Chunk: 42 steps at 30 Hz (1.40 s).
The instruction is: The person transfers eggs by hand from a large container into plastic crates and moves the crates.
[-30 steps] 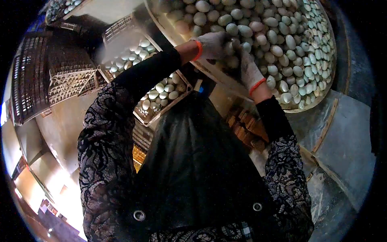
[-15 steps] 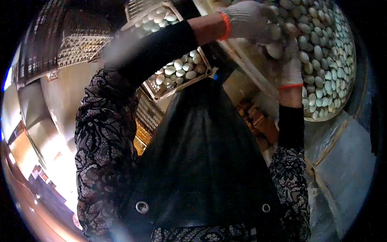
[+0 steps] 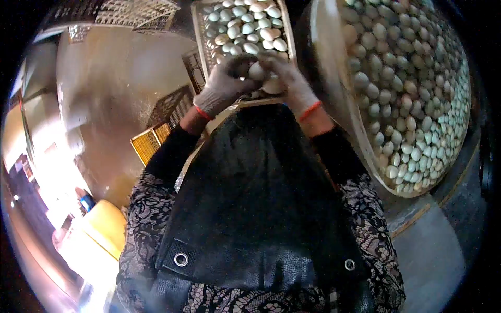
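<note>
My two gloved hands are close together over the near end of a pale crate (image 3: 292, 31) that holds many eggs (image 3: 248, 28). My left hand (image 3: 223, 86) comes from the left, its fingers curled around an egg (image 3: 255, 71). From the other side, my right hand (image 3: 292, 78) is closed over eggs, with one paler egg (image 3: 272, 86) showing below its fingers. The gloves are whitish with orange cuffs and darkened fingers. How many eggs each hand grips is hidden.
A large round tub (image 3: 339, 78) heaped with eggs stands to the right. Left of the crate is a yellow slatted crate (image 3: 151, 143); a pale lattice crate (image 3: 138, 13) is at the upper left. A dark apron (image 3: 250, 198) covers my front.
Both hands have moved left from the large tub to the crate, carrying eggs. The view has turned, so the crate now lies straight ahead.
</note>
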Motion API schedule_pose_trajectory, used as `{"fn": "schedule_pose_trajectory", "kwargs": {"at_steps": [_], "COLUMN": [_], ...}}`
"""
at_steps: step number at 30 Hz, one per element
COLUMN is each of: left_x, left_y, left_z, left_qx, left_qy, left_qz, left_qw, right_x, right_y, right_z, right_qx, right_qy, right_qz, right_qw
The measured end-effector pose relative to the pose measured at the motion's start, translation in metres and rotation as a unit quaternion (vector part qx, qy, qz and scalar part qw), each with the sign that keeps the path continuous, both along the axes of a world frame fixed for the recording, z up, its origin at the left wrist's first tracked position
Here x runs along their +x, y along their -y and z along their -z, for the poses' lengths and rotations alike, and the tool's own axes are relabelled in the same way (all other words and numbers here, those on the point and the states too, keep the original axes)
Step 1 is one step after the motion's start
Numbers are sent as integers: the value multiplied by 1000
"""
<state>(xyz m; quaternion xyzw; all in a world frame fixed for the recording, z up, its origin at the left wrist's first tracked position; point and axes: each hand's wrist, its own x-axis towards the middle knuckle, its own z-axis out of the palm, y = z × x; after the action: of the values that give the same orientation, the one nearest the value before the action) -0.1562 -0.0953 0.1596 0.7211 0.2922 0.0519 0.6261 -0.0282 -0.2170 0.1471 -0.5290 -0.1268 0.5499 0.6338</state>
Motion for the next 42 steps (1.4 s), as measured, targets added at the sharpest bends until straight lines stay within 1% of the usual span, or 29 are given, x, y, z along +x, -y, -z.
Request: {"fn": "schedule_pose_trajectory", "kwargs": {"at_steps": [1, 2, 3, 4, 6, 7, 8, 10, 12, 13, 15, 16, 18, 20, 21, 24, 25, 26, 29, 30, 32, 34, 36, 37, 38, 39, 40, 41, 42], "left_x": [-18, -32, -40, -53, -74, -77, -85, -80, -82, -89, -86, -83, -74, -65, -62, -49, -43, -37, -27, -24, -23, -22, -16, -26, -32, -39, -47, -54, -58], "left_y": [3, 7, 13, 16, 6, 19, 26, 32, 36, 20, 16, 16, 12, -1, -3, -9, -16, -21, -38, -38, -39, -35, -41, -45, -42, -37, -39, -40, -52], "left_z": [32, 61, 83, 113, 136, 162, 189, 189, 175, 161, 156, 155, 145, 127, 137, 155, 162, 167, 180, 186, 213, 200, 169, 185, 188, 191, 200, 208, 226], "left_qx": [-126, -251, -201, -208, -224, -137, 75, 185, 227, 268, 261, 255, 255, 250, 302, 373, 377, 370, 367, 382, 411, 487, 482, 516, 517, 742, 834, 897, 788], "left_qy": [-9, -17, -34, -57, -66, -62, -80, -126, -166, -208, -205, -203, -179, -257, -238, -313, -310, -356, -435, -456, -496, -428, -439, -411, -411, -377, -341, -306, -357], "left_qz": [-46, -90, -110, -129, -109, -116, -89, -78, -64, -44, -50, -55, -62, -51, -2, 61, 61, 58, 84, 105, 148, 128, 250, 246, 245, 117, 58, -22, 104], "left_qw": [991, 964, 973, 968, 966, 982, 990, 972, 958, 940, 942, 944, 948, 932, 923, 871, 871, 856, 818, 797, 751, 750, 716, 710, 710, 541, 429, 318, 491], "right_x": [-9, -18, -26, -34, -56, -59, -60, -60, -57, -65, -62, -62, -64, -73, -71, -77, -68, -63, -46, -39, -22, -6, 8, 10, 13, 13, 14, 15, 16], "right_y": [-3, -7, -6, -4, -18, -13, -12, -14, -8, -22, -21, -17, -13, -27, -30, -24, -30, -28, -18, -12, 1, 7, 10, 10, 7, 6, 3, -2, -8], "right_z": [36, 49, 70, 96, 131, 153, 170, 175, 164, 144, 108, 112, 124, 125, 131, 195, 144, 137, 134, 137, 146, 128, 122, 120, 123, 129, 132, 135, 136], "right_qx": [2, -60, -59, -59, -80, -99, -102, -228, -200, -241, -298, -298, -333, -332, -328, -317, -299, -299, -255, -257, -228, -164, -343, -344, -343, -360, -376, -374, -370], "right_qy": [-20, -48, -86, -123, -93, -59, -61, 175, 203, 289, 426, 426, 505, 495, 492, 488, 504, 506, 447, 448, 440, 576, 474, 510, 511, 526, 539, 540, 544], "right_qz": [-28, -55, -66, -75, -96, -110, -114, -209, -222, -253, -292, -291, -334, -367, -396, -371, -335, -333, -250, -250, -157, -95, -175, -206, -205, -247, -289, -288, -293], "right_qw": [999, 996, 992, 988, 988, 987, 986, 935, 932, 891, 803, 803, 723, 714, 702, 723, 738, 737, 820, 819, 854, 795, 792, 761, 761, 730, 696, 697, 694]}}
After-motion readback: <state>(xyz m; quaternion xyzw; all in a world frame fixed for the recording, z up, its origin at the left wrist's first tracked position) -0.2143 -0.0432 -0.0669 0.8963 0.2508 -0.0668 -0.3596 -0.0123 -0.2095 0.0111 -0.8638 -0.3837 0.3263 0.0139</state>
